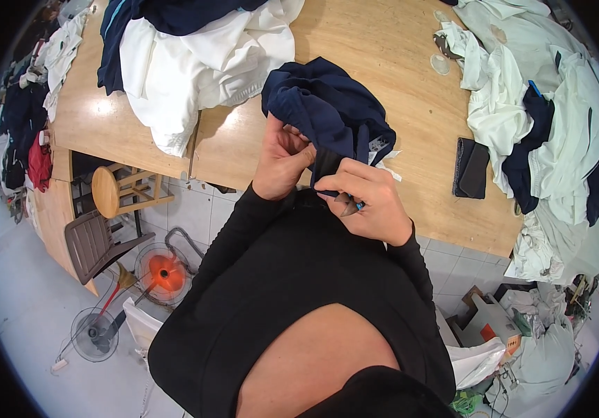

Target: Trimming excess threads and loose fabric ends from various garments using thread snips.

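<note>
A navy blue garment is bunched at the table's near edge in front of me. My left hand is closed on its left side, with thumb and fingers pinching the cloth. My right hand pinches a dark band along the garment's near edge. Tucked in that same hand is a small pair of thread snips, showing metal blades and a bit of blue; the palm hides the rest. A white label or scrap shows at the garment's right side.
White and navy clothes are heaped on the wooden table at the far left. More white garments pile up on the right, beside a dark folded pouch. A wooden stool, a brown chair and fans stand at lower left.
</note>
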